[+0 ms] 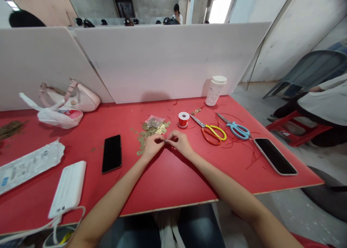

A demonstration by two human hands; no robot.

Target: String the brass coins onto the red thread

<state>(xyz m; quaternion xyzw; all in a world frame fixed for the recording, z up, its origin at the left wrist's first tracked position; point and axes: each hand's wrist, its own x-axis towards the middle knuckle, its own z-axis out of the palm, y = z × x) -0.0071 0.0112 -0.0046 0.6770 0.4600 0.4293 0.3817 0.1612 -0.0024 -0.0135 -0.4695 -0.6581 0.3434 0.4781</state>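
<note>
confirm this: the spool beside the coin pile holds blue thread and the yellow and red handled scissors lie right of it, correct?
No, the head view shows red thread on the spool; it does sit beside the coin pile with the scissors to its right.

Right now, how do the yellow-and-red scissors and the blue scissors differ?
The yellow-and-red scissors have one yellow loop and one red; the blue scissors have two blue loops. The yellow-and-red scissors lie nearer the thread spool, the blue scissors nearer the white-edged phone. Both have metal blades and rest on the red table.
</note>
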